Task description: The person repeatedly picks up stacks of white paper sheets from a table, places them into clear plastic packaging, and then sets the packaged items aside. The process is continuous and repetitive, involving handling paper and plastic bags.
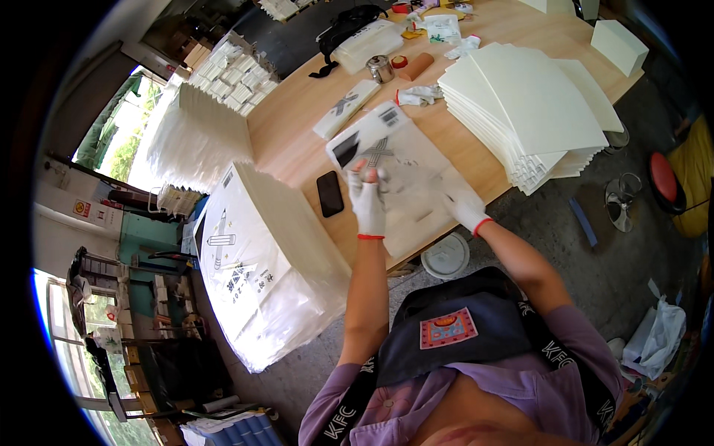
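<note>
I see a clear plastic pack of white paper (pixel 415 182) lying flat on the desk (pixel 286 126), right in front of the person. Its long side runs on a slant, from far left to near right, so its near end points toward the person's body and the desk's near edge. The left hand (pixel 367 208), in a white glove with a red cuff, is on the pack's left side, and its fingers point away to the far end. It is the nearer one to the crossed-pencil picture (pixel 378 151), which lies just past its fingertips, a bit to the right. The right hand (pixel 466 211), gloved the same way, is by the pack's right long edge, closer to the near end. So the pack sits mostly between the two hands. The left fingers look a little curled, but I can't tell if they pinch the plastic. The right fingers are blurry, so I can't tell if they hold on or just rest there. A black phone (pixel 329 194) lies to the left, and a big stack of white sheets (pixel 524 104) stands to the far right.
</note>
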The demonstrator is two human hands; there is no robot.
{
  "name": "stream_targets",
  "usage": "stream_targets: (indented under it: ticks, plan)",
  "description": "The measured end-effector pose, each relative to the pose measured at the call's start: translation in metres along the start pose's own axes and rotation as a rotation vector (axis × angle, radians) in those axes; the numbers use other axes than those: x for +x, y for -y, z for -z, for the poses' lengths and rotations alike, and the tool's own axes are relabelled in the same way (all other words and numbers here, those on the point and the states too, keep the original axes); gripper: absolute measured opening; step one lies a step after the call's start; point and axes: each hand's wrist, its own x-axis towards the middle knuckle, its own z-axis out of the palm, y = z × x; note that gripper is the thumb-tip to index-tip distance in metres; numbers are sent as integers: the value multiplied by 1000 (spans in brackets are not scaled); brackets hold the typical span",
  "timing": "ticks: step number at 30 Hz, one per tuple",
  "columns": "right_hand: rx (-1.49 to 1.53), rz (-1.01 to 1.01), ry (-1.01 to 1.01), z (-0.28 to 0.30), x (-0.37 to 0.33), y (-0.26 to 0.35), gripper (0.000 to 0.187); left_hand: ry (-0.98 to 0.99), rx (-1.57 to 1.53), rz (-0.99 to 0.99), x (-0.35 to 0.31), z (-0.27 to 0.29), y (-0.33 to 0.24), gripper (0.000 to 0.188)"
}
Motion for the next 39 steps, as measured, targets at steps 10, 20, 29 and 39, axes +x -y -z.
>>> stream_targets:
  ticks: [10, 20, 29, 39]
  plan:
    - [500, 261, -52, 5, -7, 28, 45, 546, 964, -569, -55, -86, 2, 25]
    - [-153, 564, 153, 66, -22, 66, 40, 837, 826, -355, -138, -99, 0, 22]
    - [-726, 188, -460, 210, -35, 8, 35, 348, 404, 244, -76, -63, 40, 26]
    - [-886, 70, -197, 223, -16, 5, 25, 738, 396, 259, -37, -130, 79, 33]
